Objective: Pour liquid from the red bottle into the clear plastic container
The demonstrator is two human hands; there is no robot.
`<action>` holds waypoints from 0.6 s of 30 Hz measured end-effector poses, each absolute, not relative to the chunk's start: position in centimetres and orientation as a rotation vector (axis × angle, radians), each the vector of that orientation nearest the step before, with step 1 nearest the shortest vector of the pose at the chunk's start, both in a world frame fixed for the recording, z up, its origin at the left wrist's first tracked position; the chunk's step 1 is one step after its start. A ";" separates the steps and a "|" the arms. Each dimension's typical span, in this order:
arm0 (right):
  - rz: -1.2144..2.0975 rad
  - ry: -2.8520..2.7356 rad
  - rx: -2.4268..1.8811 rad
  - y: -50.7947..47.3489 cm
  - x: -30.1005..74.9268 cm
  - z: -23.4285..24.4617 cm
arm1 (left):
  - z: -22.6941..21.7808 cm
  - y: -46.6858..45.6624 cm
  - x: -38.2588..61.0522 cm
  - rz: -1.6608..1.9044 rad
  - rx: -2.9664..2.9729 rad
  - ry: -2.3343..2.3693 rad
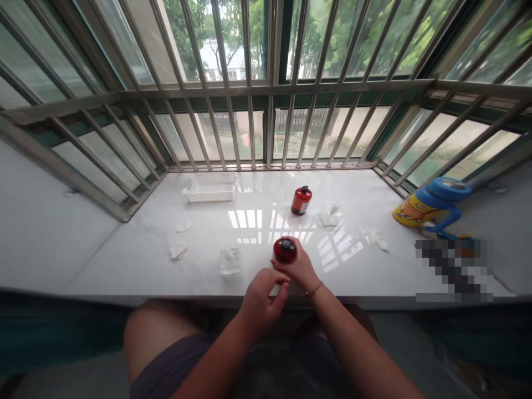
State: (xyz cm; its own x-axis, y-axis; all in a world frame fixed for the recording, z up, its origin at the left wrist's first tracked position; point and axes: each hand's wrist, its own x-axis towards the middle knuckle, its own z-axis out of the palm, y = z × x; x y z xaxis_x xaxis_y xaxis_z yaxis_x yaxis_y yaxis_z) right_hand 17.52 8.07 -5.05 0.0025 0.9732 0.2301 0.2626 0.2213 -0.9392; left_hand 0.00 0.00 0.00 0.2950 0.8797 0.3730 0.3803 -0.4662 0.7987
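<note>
My right hand (300, 270) is wrapped round a small red bottle with a black cap (285, 249), holding it upright at the near edge of the white marble sill (137, 260). My left hand (261, 299) is curled just in front of it with the fingers pinched together close to the bottle's base; what they hold, if anything, is hidden. A second red bottle with a black cap (301, 200) stands farther back on the sill. A small clear plastic piece (230, 260) lies left of my hands.
A white plastic basket (210, 191) sits at the back left by the window bars (249, 127). Crumpled white scraps (178, 252) and clear wrappers (330, 217) lie scattered on the sill. A yellow and blue toy-like object (434, 202) lies at right. My knees are below the ledge.
</note>
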 end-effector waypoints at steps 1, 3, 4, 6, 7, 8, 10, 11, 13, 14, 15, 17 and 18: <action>0.910 -1.489 -1.209 7.9 17.1 -4.9 | 0.9 0.8 0.2 1.247 2.030 1.150; 0.956 -1.509 -1.184 7.4 16.3 -4.7 | 1.8 2.7 0.6 1.335 2.093 1.195; 0.964 -1.513 -1.186 7.2 16.0 -4.7 | 1.8 3.6 0.7 1.295 2.112 1.204; 0.962 -1.514 -1.193 6.9 15.5 -4.9 | 1.5 5.0 0.7 1.160 2.120 1.193; 0.962 -1.513 -1.193 6.8 15.4 -5.1 | 1.3 5.5 0.6 1.105 2.110 1.181; 0.964 -1.514 -1.191 6.9 15.4 -5.2 | 1.1 5.8 0.4 1.075 2.092 1.169; 0.968 -1.525 -1.189 7.0 15.5 -5.3 | 0.9 5.9 0.0 1.072 2.049 1.148; 0.969 -1.534 -1.187 7.1 15.5 -5.2 | 1.0 5.9 -0.1 1.084 2.023 1.140; 0.972 -1.552 -1.170 7.2 15.6 -5.0 | 1.3 5.8 -0.4 1.103 1.961 1.128; 0.976 -1.555 -1.161 7.2 15.6 -4.8 | 1.5 5.8 -0.5 1.104 1.925 1.124; 0.982 -1.556 -1.155 7.2 15.6 -4.6 | 1.7 5.8 -0.5 1.105 1.883 1.123; 0.992 -1.549 -1.154 7.2 15.6 -4.4 | 1.9 5.9 -0.4 1.120 1.784 1.129; 0.994 -1.545 -1.159 7.2 15.5 -4.3 | 1.8 5.9 -0.2 1.136 1.730 1.138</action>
State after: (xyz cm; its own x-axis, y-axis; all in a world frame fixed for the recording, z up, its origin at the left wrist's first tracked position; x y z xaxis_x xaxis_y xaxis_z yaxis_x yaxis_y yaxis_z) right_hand 15.51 7.17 -4.28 -0.1200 0.9715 0.2044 0.2173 0.2266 -0.9494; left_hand -0.16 5.92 1.85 0.2074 0.9420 0.2639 0.2658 -0.3139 0.9115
